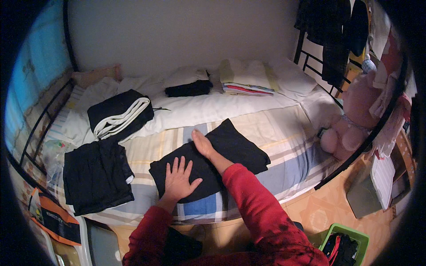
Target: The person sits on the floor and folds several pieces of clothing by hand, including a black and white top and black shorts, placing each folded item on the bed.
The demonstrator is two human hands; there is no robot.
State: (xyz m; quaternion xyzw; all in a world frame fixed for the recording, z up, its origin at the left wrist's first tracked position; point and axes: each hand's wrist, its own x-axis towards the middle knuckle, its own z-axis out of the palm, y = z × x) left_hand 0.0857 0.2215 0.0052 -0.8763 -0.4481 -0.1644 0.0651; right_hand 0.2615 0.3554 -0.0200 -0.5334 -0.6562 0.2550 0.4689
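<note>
A folded black garment [239,146] lies flat on the plaid bed sheet [283,129] before me. My left hand [179,179] presses palm down on its left part, fingers spread. On edge across its middle rests my right hand [203,144], fingers together and pointing away from me. Neither hand grips anything. To the left sits another folded black garment [98,176]. Behind that one is a black folded bundle [116,113] with a white layer showing at its side.
Farther back lie a small black folded cloth [189,88] and a stack of folded clothes [248,88]. A pink plush toy [346,133] leans at the bed's right end by the black metal frame [359,149]. A green bin [364,242] with clothes stands on the floor.
</note>
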